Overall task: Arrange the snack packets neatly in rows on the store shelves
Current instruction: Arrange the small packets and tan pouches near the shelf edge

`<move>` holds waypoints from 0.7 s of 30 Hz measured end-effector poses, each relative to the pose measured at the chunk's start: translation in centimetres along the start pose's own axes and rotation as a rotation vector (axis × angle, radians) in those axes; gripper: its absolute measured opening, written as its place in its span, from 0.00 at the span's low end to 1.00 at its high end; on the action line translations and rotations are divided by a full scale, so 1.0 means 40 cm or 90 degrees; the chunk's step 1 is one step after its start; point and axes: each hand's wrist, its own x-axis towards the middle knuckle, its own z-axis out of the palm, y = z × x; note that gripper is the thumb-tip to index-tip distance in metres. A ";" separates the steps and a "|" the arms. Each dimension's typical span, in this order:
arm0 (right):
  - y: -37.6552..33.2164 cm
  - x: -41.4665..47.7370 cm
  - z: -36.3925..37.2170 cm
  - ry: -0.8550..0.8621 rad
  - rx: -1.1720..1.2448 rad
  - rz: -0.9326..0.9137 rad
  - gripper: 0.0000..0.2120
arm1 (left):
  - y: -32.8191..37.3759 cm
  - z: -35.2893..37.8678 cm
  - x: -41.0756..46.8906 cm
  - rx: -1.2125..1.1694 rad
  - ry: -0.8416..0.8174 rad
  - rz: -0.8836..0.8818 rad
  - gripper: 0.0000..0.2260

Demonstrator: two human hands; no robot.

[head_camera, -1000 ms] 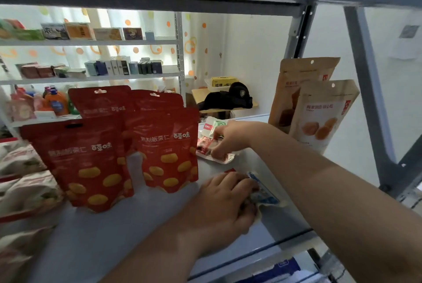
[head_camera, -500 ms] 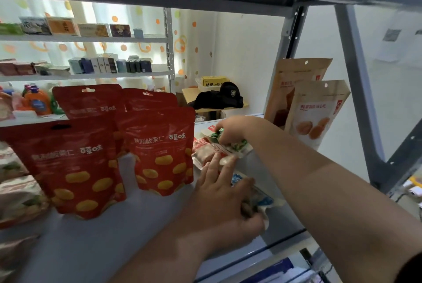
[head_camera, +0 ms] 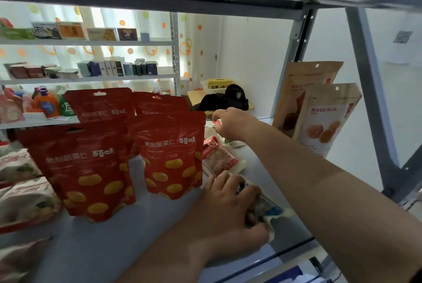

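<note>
Both busy right of the red pouches (head_camera: 173, 152): left hand (head_camera: 228, 212) gripping blue packet (head_camera: 268, 208) in front, right hand (head_camera: 233, 125) pinching small packet (head_camera: 215, 122) behind, peanut packet (head_camera: 219, 157) flat between.

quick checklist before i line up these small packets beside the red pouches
1. Left hand grips the blue packet: ok.
2. Right hand pinches the back packet: ok.
3. Peanut packet lined up: not ok, it lies flat at an angle between the hands.
4. Red pouches upright, clear of both hands: ok.
5. Blue packet fully on the shelf: cannot tell, the hand covers it.
</note>
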 end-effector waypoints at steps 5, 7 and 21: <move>-0.027 -0.109 0.013 -0.094 0.020 -0.082 0.18 | 0.008 0.004 -0.005 -0.029 0.004 0.033 0.23; -0.033 -0.140 0.029 -0.179 0.001 -0.090 0.23 | 0.011 0.002 -0.007 -0.030 -0.010 0.053 0.24; 0.070 -0.245 0.028 -0.077 -0.028 0.082 0.24 | 0.044 -0.023 -0.017 0.007 -0.035 0.148 0.22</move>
